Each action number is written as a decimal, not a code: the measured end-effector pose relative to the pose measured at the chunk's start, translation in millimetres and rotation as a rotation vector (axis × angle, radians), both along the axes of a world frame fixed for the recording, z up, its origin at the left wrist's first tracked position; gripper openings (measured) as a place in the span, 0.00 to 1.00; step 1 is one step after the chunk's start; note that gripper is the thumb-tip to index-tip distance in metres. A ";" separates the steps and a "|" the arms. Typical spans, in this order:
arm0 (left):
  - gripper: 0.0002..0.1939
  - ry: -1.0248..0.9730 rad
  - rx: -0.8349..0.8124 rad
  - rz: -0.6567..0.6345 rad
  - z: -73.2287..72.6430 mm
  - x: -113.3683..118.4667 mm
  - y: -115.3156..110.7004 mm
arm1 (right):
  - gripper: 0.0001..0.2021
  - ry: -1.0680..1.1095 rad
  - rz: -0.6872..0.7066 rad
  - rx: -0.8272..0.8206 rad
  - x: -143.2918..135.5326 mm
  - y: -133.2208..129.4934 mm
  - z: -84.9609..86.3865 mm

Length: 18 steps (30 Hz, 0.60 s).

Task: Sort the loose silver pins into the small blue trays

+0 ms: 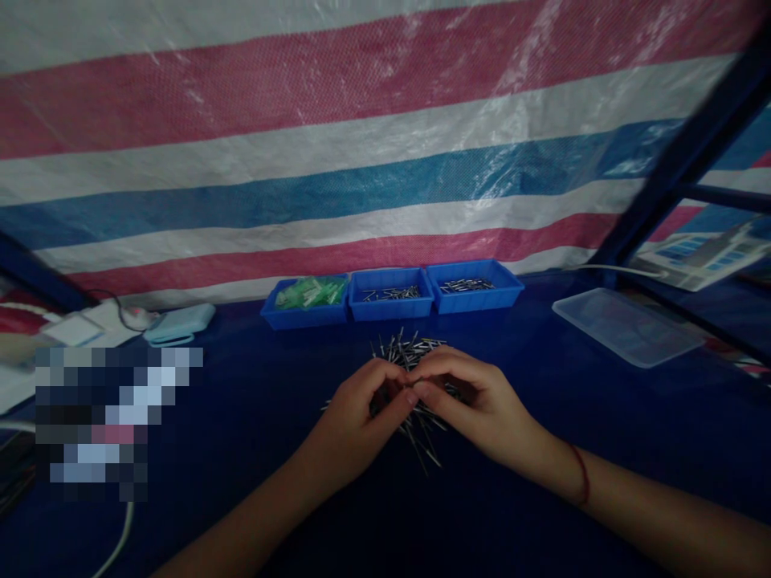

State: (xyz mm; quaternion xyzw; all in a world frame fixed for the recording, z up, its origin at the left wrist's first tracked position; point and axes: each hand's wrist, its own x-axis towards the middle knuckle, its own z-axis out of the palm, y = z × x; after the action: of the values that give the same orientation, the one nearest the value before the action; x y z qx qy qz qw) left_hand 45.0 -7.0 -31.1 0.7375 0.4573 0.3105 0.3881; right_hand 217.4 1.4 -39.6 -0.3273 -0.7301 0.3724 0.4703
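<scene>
A loose pile of thin metal pins that look like blind rivets [425, 433] lies on the dark blue tabletop. Above it my left hand [370, 405] and my right hand [475, 401] meet, thumbs and forefingertips pressed together. Whatever sits in this pinch is too small and too shaded to name. Both hands hide much of the pile, whose pins stick out beyond and below the fingers. A red string circles my right wrist.
Behind the pile stand three blue bins in a row: the left bin [304, 318] holds green plastic packets, the middle bin [391, 309] and right bin [479, 300] metal pins. A clear plastic lid [630, 325] lies right; a light blue case [181, 323] lies left. Striped sheeting [337, 193] hangs behind.
</scene>
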 end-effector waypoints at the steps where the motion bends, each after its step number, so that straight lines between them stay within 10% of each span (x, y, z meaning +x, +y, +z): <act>1: 0.08 -0.003 0.001 0.003 0.3 -0.2 0.0 | 0.04 0.002 -0.009 0.001 -0.1 0.0 -0.4; 18: 0.04 -0.018 0.084 0.125 5.8 -0.4 -0.9 | 0.03 -0.007 -0.057 -0.084 -1.8 0.2 -1.1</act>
State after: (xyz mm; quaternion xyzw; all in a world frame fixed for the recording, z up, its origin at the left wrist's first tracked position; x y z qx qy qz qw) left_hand 44.6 -8.0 -25.3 0.7202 0.4855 0.3599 0.3408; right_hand 215.6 1.6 -40.7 -0.3690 -0.7057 0.3880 0.4639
